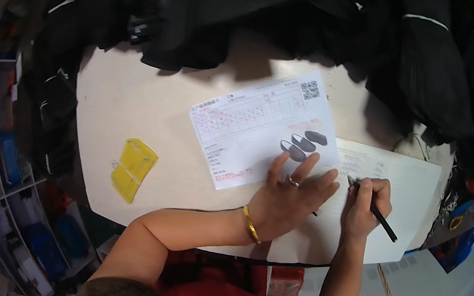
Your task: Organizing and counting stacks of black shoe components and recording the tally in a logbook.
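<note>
My right hand [368, 207] is closed around a black pen [384, 222], its tip at the handwritten lines on an open notebook [402, 199]. Fingers spread, my left hand [294, 197] lies flat across the notebook's left part and the lower right corner of a printed sheet [238, 142]. That sheet overlaps the notebook's left edge and carries a table, a square code and a picture of dark slip-on shoes. A small dark tip of something shows beneath my left hand; the rest of it is hidden.
A tied stack of yellow pieces [133, 170] lies on the left of the pale table [115, 91]. Bundles of black material [429, 67], tied with white string, crowd the far edge. Shelves [24, 201] with blue and red items stand left; boxes [412, 293] tied with twine sit lower right.
</note>
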Demonstrator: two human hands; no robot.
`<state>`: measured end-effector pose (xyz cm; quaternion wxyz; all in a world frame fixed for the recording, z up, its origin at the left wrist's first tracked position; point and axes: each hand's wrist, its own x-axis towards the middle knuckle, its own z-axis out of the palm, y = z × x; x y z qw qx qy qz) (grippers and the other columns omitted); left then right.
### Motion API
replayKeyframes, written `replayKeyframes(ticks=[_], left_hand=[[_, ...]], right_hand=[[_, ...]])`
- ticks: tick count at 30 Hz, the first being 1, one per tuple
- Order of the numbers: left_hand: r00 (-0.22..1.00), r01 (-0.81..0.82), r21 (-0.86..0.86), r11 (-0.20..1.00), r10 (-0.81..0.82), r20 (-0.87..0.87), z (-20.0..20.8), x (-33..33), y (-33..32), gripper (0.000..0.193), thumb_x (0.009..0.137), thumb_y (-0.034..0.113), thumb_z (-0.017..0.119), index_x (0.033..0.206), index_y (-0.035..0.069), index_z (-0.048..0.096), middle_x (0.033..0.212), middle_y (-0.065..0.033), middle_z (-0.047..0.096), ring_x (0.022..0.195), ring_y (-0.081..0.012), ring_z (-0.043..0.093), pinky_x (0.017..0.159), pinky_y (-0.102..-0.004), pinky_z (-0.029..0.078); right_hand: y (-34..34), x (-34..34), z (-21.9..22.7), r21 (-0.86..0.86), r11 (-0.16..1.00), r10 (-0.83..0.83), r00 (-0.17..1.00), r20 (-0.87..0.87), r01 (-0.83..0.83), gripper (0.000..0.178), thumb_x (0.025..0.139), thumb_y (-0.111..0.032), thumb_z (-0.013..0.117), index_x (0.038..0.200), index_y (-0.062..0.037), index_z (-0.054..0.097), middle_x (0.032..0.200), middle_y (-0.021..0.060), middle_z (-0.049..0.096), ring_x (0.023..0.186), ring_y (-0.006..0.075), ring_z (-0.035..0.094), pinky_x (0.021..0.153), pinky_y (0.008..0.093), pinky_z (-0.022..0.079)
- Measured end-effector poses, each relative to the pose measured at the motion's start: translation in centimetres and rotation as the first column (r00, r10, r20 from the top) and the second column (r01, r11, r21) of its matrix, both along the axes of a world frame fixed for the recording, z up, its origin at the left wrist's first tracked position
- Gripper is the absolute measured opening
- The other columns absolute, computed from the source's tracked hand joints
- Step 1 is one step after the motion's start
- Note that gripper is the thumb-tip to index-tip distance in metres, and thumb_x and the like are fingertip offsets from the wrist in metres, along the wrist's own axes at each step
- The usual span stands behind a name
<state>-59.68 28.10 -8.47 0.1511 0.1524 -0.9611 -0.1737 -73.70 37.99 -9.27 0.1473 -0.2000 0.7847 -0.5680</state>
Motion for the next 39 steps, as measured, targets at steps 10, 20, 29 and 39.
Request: replayKeyframes(ticks=[10, 20, 29, 39], left_hand=[[1.000, 0.023, 0.008, 1.000, -0.023, -0.003, 0.0, -0.3, -0.8, 0.038, 0.076, 0.017, 0.060, 0.113, 0.019, 0.065, 0.128, 0.0029, 0.051, 0.120, -0.0292, 0.046, 0.098, -0.0521, 0.026], [0.999, 0.032, -0.012, 0.999, -0.032, 0.020, 0.3, -0.4, -0.8, 0.039, 0.075, 0.017, 0.062, 0.113, 0.018, 0.065, 0.128, 0.0040, 0.052, 0.119, -0.0287, 0.046, 0.097, -0.0518, 0.026], [0.997, 0.050, -0.024, 0.998, -0.048, 0.065, 0.5, -0.1, -1.0, 0.042, 0.074, 0.018, 0.063, 0.115, 0.017, 0.063, 0.129, 0.0033, 0.052, 0.122, -0.0287, 0.043, 0.098, -0.0527, 0.025], [0.984, 0.162, -0.039, 0.986, -0.158, 0.087, 3.1, -1.7, 1.5, 0.043, 0.077, 0.015, 0.055, 0.120, 0.012, 0.058, 0.131, -0.0022, 0.050, 0.126, -0.0271, 0.041, 0.102, -0.0532, 0.026]], right_hand=[[0.0, -0.4, 0.0, 0.147, 0.989, 0.017, 0.994, -0.111, -0.001, 0.018, 0.085, -0.007, 0.058, 0.070, -0.0030, 0.050, 0.060, 0.0047, 0.054, 0.052, 0.0095, 0.047, 0.051, 0.0247, 0.041], [0.0, -0.5, -0.4, 0.135, 0.991, 0.015, 0.977, -0.213, 0.014, 0.019, 0.083, -0.007, 0.061, 0.069, -0.0043, 0.049, 0.055, 0.0049, 0.049, 0.048, 0.0127, 0.045, 0.048, 0.0269, 0.039], [0.7, -1.2, -0.3, -0.179, 0.984, 0.030, 0.980, 0.198, 0.006, 0.019, 0.088, -0.008, 0.054, 0.071, -0.0045, 0.047, 0.062, 0.0047, 0.052, 0.052, 0.0100, 0.047, 0.050, 0.0254, 0.041], [3.0, -4.6, 2.7, -0.254, 0.967, 0.013, 0.997, 0.080, 0.007, 0.008, 0.090, -0.005, 0.053, 0.086, -0.0026, 0.047, 0.072, 0.0061, 0.055, 0.063, 0.0095, 0.051, 0.061, 0.0217, 0.043]])
